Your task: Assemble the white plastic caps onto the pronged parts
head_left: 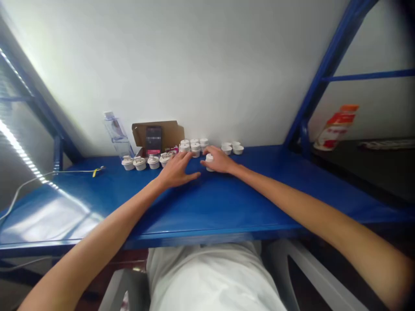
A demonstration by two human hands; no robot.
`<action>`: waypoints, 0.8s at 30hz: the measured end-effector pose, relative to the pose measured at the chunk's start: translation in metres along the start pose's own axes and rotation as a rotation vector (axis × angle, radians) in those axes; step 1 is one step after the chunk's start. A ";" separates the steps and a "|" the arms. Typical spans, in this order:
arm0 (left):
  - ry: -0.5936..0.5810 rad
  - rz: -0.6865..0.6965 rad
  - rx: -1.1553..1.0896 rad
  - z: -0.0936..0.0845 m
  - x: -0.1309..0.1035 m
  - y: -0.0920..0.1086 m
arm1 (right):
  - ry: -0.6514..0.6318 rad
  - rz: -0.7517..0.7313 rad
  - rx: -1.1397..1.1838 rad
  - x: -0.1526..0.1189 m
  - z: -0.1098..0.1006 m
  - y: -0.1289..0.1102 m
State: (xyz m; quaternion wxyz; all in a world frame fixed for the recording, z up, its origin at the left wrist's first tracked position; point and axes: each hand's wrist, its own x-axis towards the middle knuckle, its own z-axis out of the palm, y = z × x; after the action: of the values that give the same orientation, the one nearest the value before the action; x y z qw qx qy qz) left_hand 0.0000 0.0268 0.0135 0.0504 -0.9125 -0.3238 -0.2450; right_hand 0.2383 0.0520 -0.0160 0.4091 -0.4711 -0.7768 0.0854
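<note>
My right hand point(219, 160) has its fingers curled round a small white round plastic fitting point(209, 162), which rests on or just above the blue tabletop. To its left, my left hand point(177, 169) reaches over the table, palm down, thumb stretched toward the right hand and nothing visible in its grasp. Just beyond the left fingertips stands a cluster of similar white fittings point(195, 150), some with a raised top. More fittings point(139, 163) form a row on the left, partly covered by the left hand. Several white cup-shaped pieces point(237, 149) sit behind the right hand.
An open cardboard box point(138, 134) with a phone point(154, 140) leaning in it stands by the wall. Beside it is a clear plastic container point(118, 136). A cable point(78, 171) crosses the left side; an orange-capped bottle point(336, 128) stands right, beyond the blue frame point(306, 110).
</note>
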 end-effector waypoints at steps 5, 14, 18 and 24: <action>-0.048 -0.082 -0.058 0.011 -0.004 0.023 | -0.141 0.451 0.796 -0.010 0.021 -0.040; 0.016 0.277 0.229 -0.002 -0.001 0.017 | -0.495 0.602 0.888 -0.006 -0.001 -0.032; 0.064 0.220 0.147 -0.007 0.002 0.019 | -0.472 0.589 1.029 -0.007 -0.007 -0.036; 0.206 -0.260 -0.328 -0.013 0.005 0.010 | -0.302 0.324 1.088 -0.010 -0.012 -0.049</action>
State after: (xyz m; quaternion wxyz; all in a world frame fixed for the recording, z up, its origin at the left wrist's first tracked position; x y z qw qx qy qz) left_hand 0.0036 0.0184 0.0281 -0.0978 -0.8293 -0.3875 -0.3906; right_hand 0.2163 0.0145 0.0120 0.4584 -0.2888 -0.5892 0.5994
